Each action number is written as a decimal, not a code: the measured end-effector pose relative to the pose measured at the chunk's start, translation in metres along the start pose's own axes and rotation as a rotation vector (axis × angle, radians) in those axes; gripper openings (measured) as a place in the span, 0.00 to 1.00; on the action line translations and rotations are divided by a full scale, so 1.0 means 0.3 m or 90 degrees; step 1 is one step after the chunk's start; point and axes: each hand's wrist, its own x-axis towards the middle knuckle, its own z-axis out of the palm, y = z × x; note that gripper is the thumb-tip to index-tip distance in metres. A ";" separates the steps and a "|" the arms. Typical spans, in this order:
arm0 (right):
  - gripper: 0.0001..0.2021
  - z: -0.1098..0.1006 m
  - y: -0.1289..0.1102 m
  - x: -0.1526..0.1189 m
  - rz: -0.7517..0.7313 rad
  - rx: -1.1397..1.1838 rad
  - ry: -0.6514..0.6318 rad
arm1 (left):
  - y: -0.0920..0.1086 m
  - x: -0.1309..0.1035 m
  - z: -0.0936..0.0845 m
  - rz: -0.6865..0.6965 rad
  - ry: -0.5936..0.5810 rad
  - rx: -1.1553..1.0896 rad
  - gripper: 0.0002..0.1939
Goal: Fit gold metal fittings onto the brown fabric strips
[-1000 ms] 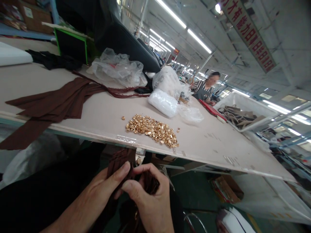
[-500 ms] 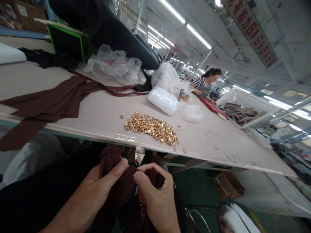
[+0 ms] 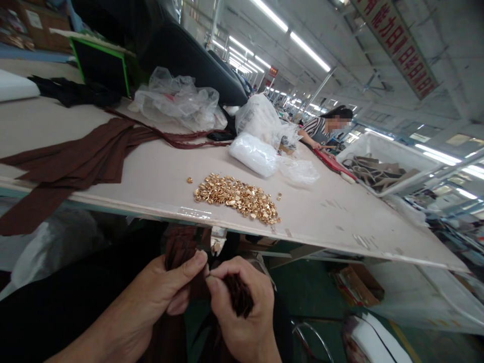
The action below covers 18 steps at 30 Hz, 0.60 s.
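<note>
Below the table's front edge, my left hand (image 3: pixel 166 287) is closed on a bunch of dark brown fabric strips (image 3: pixel 180 246). Close beside it, my right hand (image 3: pixel 245 302) wraps round another gathered bundle of brown strips (image 3: pixel 239 297), its thumb and forefinger pinched together near the left thumb tip. What lies in that pinch is too small to make out. Just above the hands, a worn pale metal fitting (image 3: pixel 218 241) sticks out from under the table edge. On the tabletop beyond rests a pile of small gold metal pieces (image 3: pixel 238 199).
More brown strips (image 3: pixel 75 156) lie on the left of the table (image 3: pixel 321 222), some hanging over its edge. Clear plastic bags (image 3: pixel 253 154) stand behind the gold pile. At the right back are a white bin (image 3: pixel 381 186) of strips and a co-worker (image 3: pixel 321 128) handling a red item.
My left thumb has moved slightly right, closer to my right fingertips. The brown strip that stretched between my hands no longer shows there. The co-worker's arms have shifted.
</note>
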 end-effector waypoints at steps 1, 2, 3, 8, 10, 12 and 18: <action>0.04 0.004 0.001 0.003 0.045 0.034 0.022 | 0.000 -0.001 -0.001 0.009 0.000 0.010 0.26; 0.04 0.008 0.000 0.006 0.095 0.078 0.038 | -0.001 -0.003 -0.002 0.017 0.000 0.016 0.26; 0.03 0.013 -0.002 0.010 0.142 0.126 0.047 | -0.001 -0.005 -0.003 0.024 0.001 0.017 0.25; 0.11 0.030 -0.006 0.016 0.274 0.278 0.040 | -0.002 -0.014 -0.003 0.012 0.012 -0.017 0.24; 0.14 0.033 0.006 0.011 0.318 0.372 0.020 | 0.004 -0.016 -0.001 0.005 -0.016 -0.039 0.22; 0.17 0.036 0.021 0.007 0.365 0.486 0.004 | 0.016 -0.016 0.001 0.014 -0.049 -0.053 0.21; 0.20 0.048 0.031 0.023 0.427 0.572 0.056 | 0.052 0.004 0.002 0.018 -0.087 -0.019 0.21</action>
